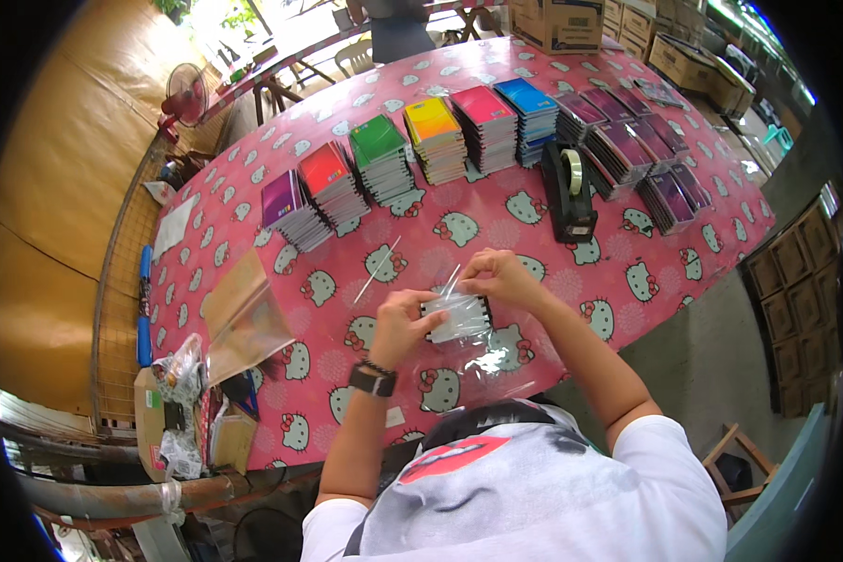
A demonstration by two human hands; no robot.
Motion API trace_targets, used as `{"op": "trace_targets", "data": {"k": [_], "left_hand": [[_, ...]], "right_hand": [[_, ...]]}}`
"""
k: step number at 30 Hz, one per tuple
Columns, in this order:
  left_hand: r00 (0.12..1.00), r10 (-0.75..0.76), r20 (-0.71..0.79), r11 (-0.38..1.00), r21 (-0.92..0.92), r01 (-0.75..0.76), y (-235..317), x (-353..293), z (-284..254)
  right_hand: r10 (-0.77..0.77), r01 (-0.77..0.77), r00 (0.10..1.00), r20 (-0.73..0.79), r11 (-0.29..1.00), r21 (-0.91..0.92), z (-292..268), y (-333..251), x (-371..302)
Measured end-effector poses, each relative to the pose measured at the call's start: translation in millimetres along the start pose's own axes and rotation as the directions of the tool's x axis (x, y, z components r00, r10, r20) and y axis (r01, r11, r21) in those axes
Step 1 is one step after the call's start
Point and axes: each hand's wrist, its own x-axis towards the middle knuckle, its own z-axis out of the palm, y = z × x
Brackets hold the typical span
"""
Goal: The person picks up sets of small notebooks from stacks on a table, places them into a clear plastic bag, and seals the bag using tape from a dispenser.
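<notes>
Both hands meet over a clear plastic bag (461,318) that lies on the pink cartoon-cat tablecloth (628,281), near the table's front edge. The left hand (398,323) presses its fingers closed on the bag's left side, a dark wristband (373,378) on its wrist. The right hand (498,277) pinches the bag's upper right corner between thumb and fingertips, with a thin white strip (451,279) sticking up just beside it. Dark edges of something flat show through the plastic; what it is cannot be told. A second thin white strip (377,270) lies loose on the cloth up and to the left. Farther left, a stack of clear bags (244,318) rests near the table's edge. Beyond the hands a black tape dispenser (568,192) stands upright, and behind it a curved row of notebook stacks (436,140) runs across the table, purple, red, green, yellow, pink, blue and dark purple. Cardboard boxes (562,23) sit at the far end.
</notes>
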Motion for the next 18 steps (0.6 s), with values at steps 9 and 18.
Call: {"op": "trace_targets", "data": {"k": [9, 18], "left_hand": [[0.983, -0.155, 0.099, 0.860, -0.477, 0.183, -4.3, 16.6, 5.0], [0.925, 0.212, 0.315, 0.965, -0.219, -0.146, -12.5, 1.9, -10.5]], "right_hand": [[0.335, -0.366, 0.928, 0.162, 0.902, 0.228, -12.6, -6.5, -7.6], [-0.175, 0.177, 0.964, 0.200, 0.984, 0.011, -6.2, -20.8, -22.9]]}}
